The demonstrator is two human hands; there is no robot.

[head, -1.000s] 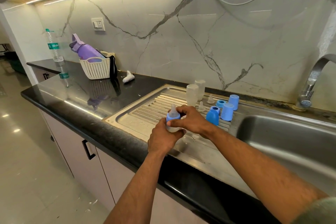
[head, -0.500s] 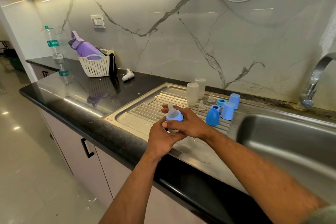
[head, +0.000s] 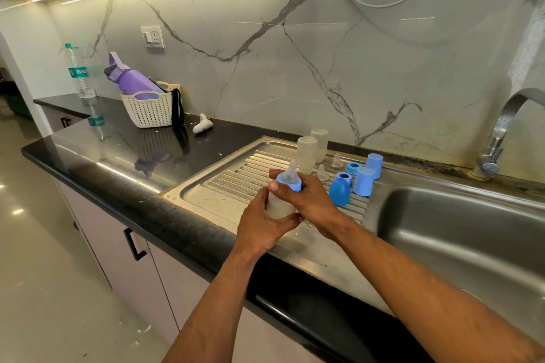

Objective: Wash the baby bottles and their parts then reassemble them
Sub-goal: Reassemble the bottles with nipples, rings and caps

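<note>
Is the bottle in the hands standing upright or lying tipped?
Upright. The bottle has its blue collar and teat on top; the left hand grips the body, the right hand grips the collar.

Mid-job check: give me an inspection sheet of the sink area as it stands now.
Surface: steel drainboard set in a black counter, basin to its right.
Job's things: held bottle with blue collar and teat; two clear bottles, loose teats, blue caps and rings on the drainboard.
Clutter: white basket with purple bottle, water bottle.
Grippers: left hand grips the bottle body; right hand grips the collar.
Cables: white cable looped on the wall.
Surroundings: marble backsplash, tap, wall switch.
</note>
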